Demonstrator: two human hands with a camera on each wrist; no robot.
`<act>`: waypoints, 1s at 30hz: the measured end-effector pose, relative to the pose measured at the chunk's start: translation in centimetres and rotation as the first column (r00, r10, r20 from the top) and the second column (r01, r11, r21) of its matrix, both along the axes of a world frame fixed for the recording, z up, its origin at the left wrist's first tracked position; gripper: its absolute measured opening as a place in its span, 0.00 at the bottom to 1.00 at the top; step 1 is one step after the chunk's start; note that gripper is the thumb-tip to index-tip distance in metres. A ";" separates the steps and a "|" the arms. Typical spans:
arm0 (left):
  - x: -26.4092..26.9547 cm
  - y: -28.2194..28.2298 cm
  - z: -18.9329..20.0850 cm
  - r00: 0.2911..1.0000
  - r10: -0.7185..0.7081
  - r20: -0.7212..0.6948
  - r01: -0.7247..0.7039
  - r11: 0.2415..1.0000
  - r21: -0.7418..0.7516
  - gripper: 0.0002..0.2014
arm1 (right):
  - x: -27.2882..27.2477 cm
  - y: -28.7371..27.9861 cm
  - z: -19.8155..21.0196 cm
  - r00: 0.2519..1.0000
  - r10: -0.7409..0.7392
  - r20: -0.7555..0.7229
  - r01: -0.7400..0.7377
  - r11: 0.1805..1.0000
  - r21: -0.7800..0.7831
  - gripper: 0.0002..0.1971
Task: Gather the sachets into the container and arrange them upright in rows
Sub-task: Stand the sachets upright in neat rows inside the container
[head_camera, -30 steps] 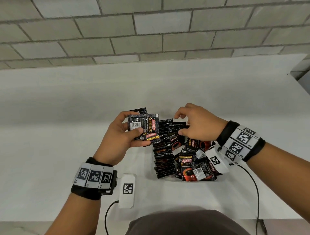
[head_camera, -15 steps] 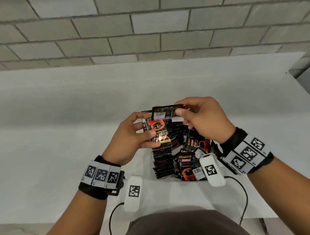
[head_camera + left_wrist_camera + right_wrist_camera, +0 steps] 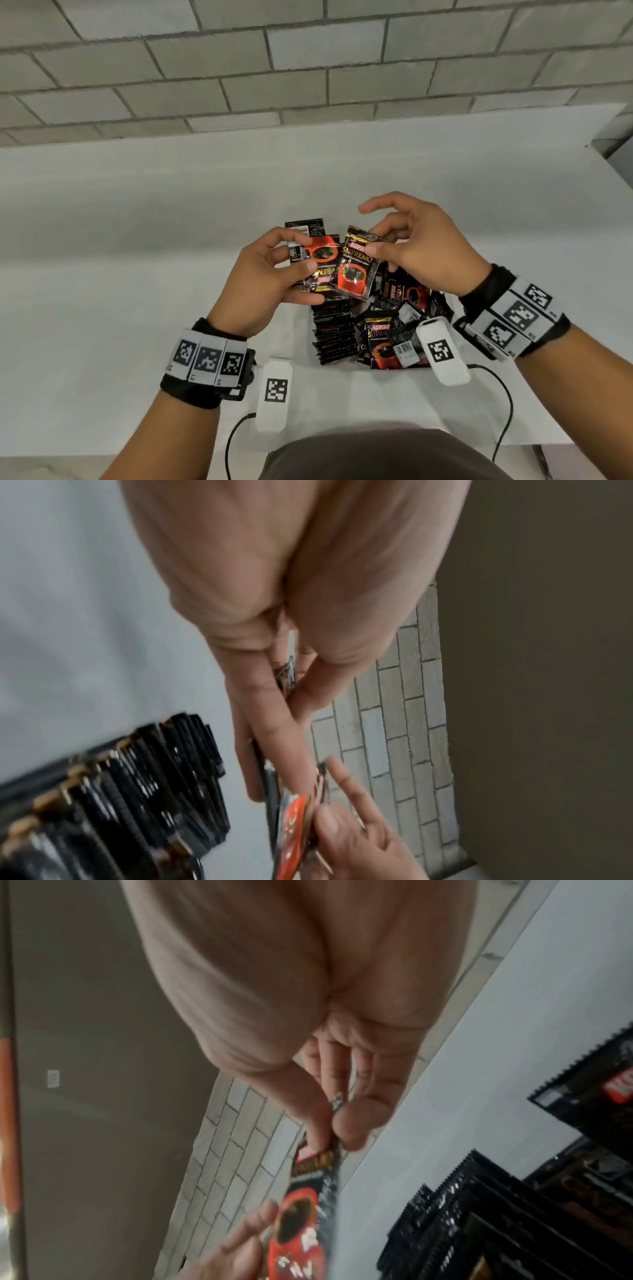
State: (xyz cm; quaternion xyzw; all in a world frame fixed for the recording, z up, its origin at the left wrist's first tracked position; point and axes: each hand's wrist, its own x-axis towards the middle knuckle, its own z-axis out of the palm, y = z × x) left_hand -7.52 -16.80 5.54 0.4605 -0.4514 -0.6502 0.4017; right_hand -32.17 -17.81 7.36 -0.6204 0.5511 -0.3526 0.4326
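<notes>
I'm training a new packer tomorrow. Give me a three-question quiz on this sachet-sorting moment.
1. True or false: the right hand pinches a Kopiko Supremo sachet.
2. What does the left hand hold? A) nothing B) a small stack of sachets C) the container
3. Fill in: the neat upright row of sachets stands along the container's ___ side, loose ones beside it.

Key: 1 true; 2 B; 3 left

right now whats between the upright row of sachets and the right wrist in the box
In the head view, a loose jumble of sachets lies flat and tilted between the upright row and the right wrist.
</notes>
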 end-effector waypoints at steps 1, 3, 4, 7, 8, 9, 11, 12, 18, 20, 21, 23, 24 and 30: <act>0.4 0.0 -0.1 0.999 0.029 0.021 -0.029 0.999 -0.014 0.12 | -0.3 -0.2 0.2 1.000 -0.021 -0.016 0.021 1.000 0.019 0.20; 1.3 -0.1 -0.2 0.994 0.101 0.047 -0.100 0.995 -0.029 0.11 | -1.0 -0.5 0.6 0.996 -0.031 -0.084 0.034 0.999 0.033 0.15; 1.7 -0.2 -0.3 0.990 0.131 0.045 -0.130 0.991 -0.024 0.11 | -1.5 -0.7 0.7 0.991 -0.019 -0.134 0.023 0.999 0.033 0.12; 2.6 -0.2 -0.4 0.984 0.175 0.024 -0.175 0.985 0.005 0.11 | -1.8 -0.9 0.8 0.953 0.064 -0.297 -0.049 0.997 0.058 0.09; 2.7 -0.2 -0.4 0.984 0.179 0.023 -0.180 0.984 0.007 0.11 | -1.5 -0.9 0.7 0.933 0.094 -0.347 -0.076 0.995 0.064 0.09; 2.7 -0.2 -0.5 0.983 0.182 0.023 -0.183 0.983 0.008 0.11 | -1.2 -0.8 0.4 0.911 0.119 -0.394 -0.100 0.993 0.068 0.08; 2.6 -0.1 -0.5 0.983 0.182 0.020 -0.183 0.983 0.010 0.11 | -0.4 -0.7 -0.5 0.874 0.157 -0.460 -0.145 0.988 0.061 0.07; 2.5 -0.1 -0.6 0.984 0.176 0.020 -0.176 0.984 0.009 0.11 | -0.1 -0.7 -1.1 0.862 0.170 -0.479 -0.163 0.985 0.056 0.08; 2.3 0.0 -0.7 0.988 0.149 0.031 -0.149 0.989 0.011 0.11 | 0.9 -1.4 -3.6 0.790 0.214 -0.575 -0.193 0.976 0.097 0.10; 2.3 0.0 -0.8 0.988 0.153 0.017 -0.153 0.988 0.024 0.10 | 1.1 -1.6 -3.9 0.766 0.221 -0.604 -0.195 0.975 0.109 0.11; 2.3 0.0 -0.8 0.989 0.151 0.008 -0.151 0.988 0.033 0.10 | 1.1 -1.6 -4.0 0.759 0.223 -0.611 -0.192 0.974 0.116 0.12; 2.3 0.0 -0.9 0.991 0.135 -0.007 -0.135 0.990 0.047 0.11 | 1.1 -1.8 -3.9 0.753 0.220 -0.620 -0.187 0.975 0.119 0.14; 2.3 0.0 -0.9 0.992 0.123 -0.012 -0.122 0.991 0.049 0.12 | 1.0 -1.8 -3.7 0.753 0.219 -0.620 -0.185 0.975 0.120 0.15; 1.3 0.1 -0.6 0.999 0.032 0.034 -0.032 0.999 -0.004 0.16 | 0.4 -1.6 -0.9 0.855 0.109 -0.508 -0.123 0.992 0.007 0.14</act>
